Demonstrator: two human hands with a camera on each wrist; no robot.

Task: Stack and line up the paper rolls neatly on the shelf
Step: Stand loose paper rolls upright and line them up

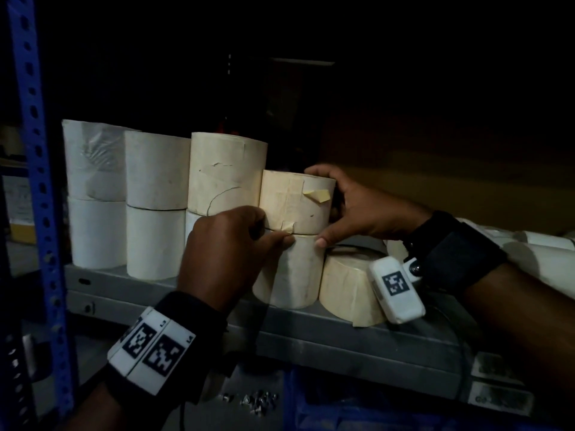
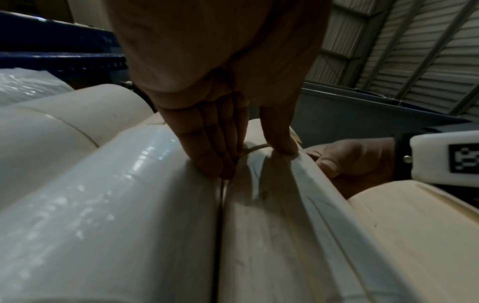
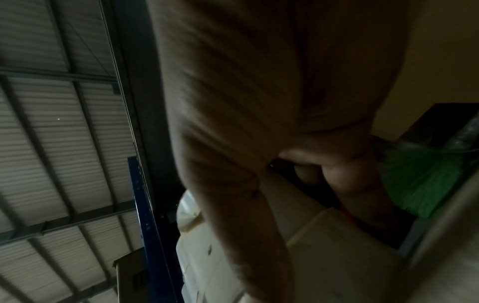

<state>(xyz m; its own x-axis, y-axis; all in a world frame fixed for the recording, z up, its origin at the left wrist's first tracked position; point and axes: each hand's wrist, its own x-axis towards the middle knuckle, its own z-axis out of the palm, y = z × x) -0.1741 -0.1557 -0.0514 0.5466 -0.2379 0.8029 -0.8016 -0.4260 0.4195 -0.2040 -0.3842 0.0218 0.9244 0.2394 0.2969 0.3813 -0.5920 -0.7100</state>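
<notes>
Cream and white paper rolls stand two high in a row on the grey shelf (image 1: 311, 334). My right hand (image 1: 367, 213) grips the top cream roll (image 1: 295, 202) of the rightmost stack, fingers over its back edge and thumb at its lower front. That roll sits on a paler roll (image 1: 295, 269). My left hand (image 1: 236, 244) touches the stack from the front left. In the left wrist view its fingers (image 2: 207, 147) are straight, tips in the gap between two rolls, thumb on the cream one (image 2: 272, 225). The right wrist view is dark and mostly filled by my right hand (image 3: 272, 143).
Three stacks (image 1: 155, 200) stand to the left, up to a blue perforated upright (image 1: 37, 181). A cream roll (image 1: 348, 284) lies on its side just right of the held stack, with more rolls (image 1: 547, 259) beyond. Loose screws (image 1: 258, 399) lie below the shelf. Something green (image 3: 427, 180) sits behind.
</notes>
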